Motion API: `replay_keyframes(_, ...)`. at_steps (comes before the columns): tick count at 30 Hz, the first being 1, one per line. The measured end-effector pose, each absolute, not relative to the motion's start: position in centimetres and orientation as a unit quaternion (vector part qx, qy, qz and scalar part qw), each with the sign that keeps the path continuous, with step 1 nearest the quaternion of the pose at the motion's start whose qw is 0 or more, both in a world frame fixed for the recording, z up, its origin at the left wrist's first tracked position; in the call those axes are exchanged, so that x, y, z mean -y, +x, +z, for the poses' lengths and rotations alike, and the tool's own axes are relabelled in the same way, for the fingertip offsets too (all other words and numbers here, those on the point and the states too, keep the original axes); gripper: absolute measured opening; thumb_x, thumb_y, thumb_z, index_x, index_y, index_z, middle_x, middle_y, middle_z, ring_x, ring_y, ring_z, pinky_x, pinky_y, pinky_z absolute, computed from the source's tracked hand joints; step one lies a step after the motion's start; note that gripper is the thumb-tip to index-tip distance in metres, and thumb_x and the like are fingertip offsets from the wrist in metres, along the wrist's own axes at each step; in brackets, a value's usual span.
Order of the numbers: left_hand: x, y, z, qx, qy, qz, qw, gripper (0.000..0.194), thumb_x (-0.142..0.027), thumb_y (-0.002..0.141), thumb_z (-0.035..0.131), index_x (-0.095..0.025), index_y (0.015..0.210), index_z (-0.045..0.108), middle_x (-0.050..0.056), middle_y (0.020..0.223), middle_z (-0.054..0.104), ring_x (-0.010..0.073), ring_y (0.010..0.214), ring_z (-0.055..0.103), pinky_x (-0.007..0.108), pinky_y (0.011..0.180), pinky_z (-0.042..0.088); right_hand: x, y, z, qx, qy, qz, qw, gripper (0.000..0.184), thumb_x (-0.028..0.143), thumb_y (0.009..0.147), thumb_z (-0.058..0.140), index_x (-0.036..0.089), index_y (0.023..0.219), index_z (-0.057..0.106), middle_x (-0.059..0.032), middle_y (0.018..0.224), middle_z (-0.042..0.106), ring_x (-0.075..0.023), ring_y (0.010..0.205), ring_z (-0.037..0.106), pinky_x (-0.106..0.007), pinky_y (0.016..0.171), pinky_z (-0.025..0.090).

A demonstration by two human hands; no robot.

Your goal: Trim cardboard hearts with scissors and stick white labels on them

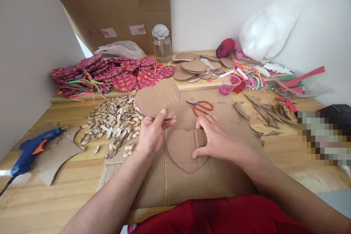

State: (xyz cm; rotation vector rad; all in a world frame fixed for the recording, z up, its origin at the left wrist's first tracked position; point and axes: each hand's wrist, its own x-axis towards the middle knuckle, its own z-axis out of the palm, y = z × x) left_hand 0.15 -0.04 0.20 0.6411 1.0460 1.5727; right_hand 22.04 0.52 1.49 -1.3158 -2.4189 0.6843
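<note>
My left hand holds up a cardboard heart, thumb on its near face and fingers behind. A second cardboard heart with a purplish outline lies on the cardboard sheet. Around its right side curl the thumb and fingers of my right hand, gripping it. Just beyond that hand, orange-handled scissors rest on the sheet with their blades slightly apart. Peanuts and shells are heaped to the left of the raised heart.
A blue glue gun lies at left on a cardboard scrap. Behind are decorated pink hearts, a water bottle, stacked cardboard pieces and a pink cup. Cardboard offcuts and a plastic tray sit at right.
</note>
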Motion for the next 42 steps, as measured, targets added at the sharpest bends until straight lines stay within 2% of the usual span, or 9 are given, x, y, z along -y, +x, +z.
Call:
replay_keyframes(6,0.0,0.1,0.2,-0.441,0.273,0.684,0.514,0.037,-0.038,0.073,0.083,-0.013,0.096,0.07,0.008,0.093,0.076,0.0214,0.085,0.075,0.031,0.077,0.06,-1.3,21.8,3.0,0.692,-0.528,0.408,0.274,0.03,0.044,0.079,0.067,0.023,0.085,0.047,0.0017,0.076,0.055,-0.0152,0.066,0.049,-0.027,0.057,0.039)
replay_keyframes(11,0.3,0.3,0.1,-0.441,0.301,0.678,0.505,0.04,-0.037,0.076,0.081,-0.012,0.104,0.07,0.012,0.108,0.075,0.0263,0.094,0.074,0.036,0.082,0.061,-1.7,21.7,4.7,0.56,-0.548,0.462,0.416,0.02,0.04,0.085,0.059,0.023,0.092,0.054,-0.0027,0.085,0.065,-0.0192,0.075,0.06,-0.028,0.06,0.046)
replay_keyframes(17,0.5,0.6,-0.7,-0.434,0.338,0.657,0.516,0.039,-0.037,0.078,0.079,-0.011,0.107,0.071,0.015,0.11,0.075,0.0292,0.103,0.072,0.041,0.089,0.061,-0.8,21.7,6.3,0.566,-0.593,0.411,0.399,0.014,0.037,0.09,0.056,0.023,0.092,0.057,-0.0071,0.089,0.07,-0.0231,0.08,0.064,-0.03,0.061,0.05)
replay_keyframes(21,0.7,0.9,-0.5,-0.431,0.318,0.639,0.552,0.035,-0.034,0.075,0.082,-0.009,0.098,0.073,0.018,0.113,0.074,0.03,0.108,0.071,0.041,0.093,0.06,-1.0,21.6,5.2,0.541,-0.563,0.453,0.43,0.017,0.04,0.089,0.056,0.025,0.097,0.055,-0.0063,0.094,0.07,-0.0236,0.084,0.066,-0.031,0.065,0.052)
replay_keyframes(24,0.7,1.0,-0.4,-0.428,0.307,0.641,0.559,0.038,-0.031,0.073,0.083,-0.011,0.103,0.072,0.017,0.116,0.073,0.0301,0.108,0.071,0.042,0.094,0.059,-1.5,21.4,3.4,0.519,-0.514,0.497,0.468,0.02,0.043,0.088,0.057,0.026,0.097,0.053,-0.003,0.089,0.067,-0.0212,0.081,0.063,-0.03,0.065,0.051)
replay_keyframes(29,0.6,1.1,-0.7,-0.43,0.34,0.658,0.517,0.037,-0.032,0.077,0.08,-0.013,0.108,0.072,0.014,0.115,0.074,0.029,0.111,0.07,0.041,0.094,0.059,-1.7,20.8,1.4,0.457,-0.482,0.565,0.489,0.029,0.046,0.084,0.063,0.026,0.103,0.053,-0.0026,0.093,0.066,-0.0188,0.076,0.062,-0.029,0.062,0.049)
replay_keyframes(33,0.8,1.4,-0.9,-0.466,0.383,0.656,0.453,0.031,-0.033,0.081,0.076,-0.016,0.106,0.073,0.011,0.114,0.075,0.0271,0.11,0.07,0.041,0.096,0.057,-0.9,20.0,1.4,0.402,-0.449,0.642,0.475,0.041,0.047,0.081,0.068,0.026,0.113,0.053,-0.0059,0.109,0.068,-0.0194,0.08,0.065,-0.029,0.059,0.05)
replay_keyframes(38,1.4,1.0,-1.3,-0.524,0.517,0.592,0.329,0.027,-0.022,0.085,0.069,-0.023,0.111,0.074,0.008,0.121,0.073,0.0291,0.123,0.062,0.043,0.112,0.044,0.6,19.1,1.7,0.372,-0.355,0.731,0.449,0.047,0.036,0.08,0.073,0.027,0.12,0.051,-0.0074,0.12,0.068,-0.0219,0.1,0.068,-0.034,0.08,0.054)
replay_keyframes(42,1.7,0.2,-1.4,-0.537,0.65,0.49,0.221,0.059,-0.006,0.086,0.057,-0.031,0.139,0.057,0.004,0.139,0.062,0.0253,0.128,0.059,0.04,0.113,0.043,1.0,18.8,1.5,0.38,-0.304,0.741,0.463,0.059,0.022,0.08,0.073,0.029,0.131,0.044,-0.006,0.127,0.066,-0.0204,0.113,0.065,-0.04,0.101,0.049)
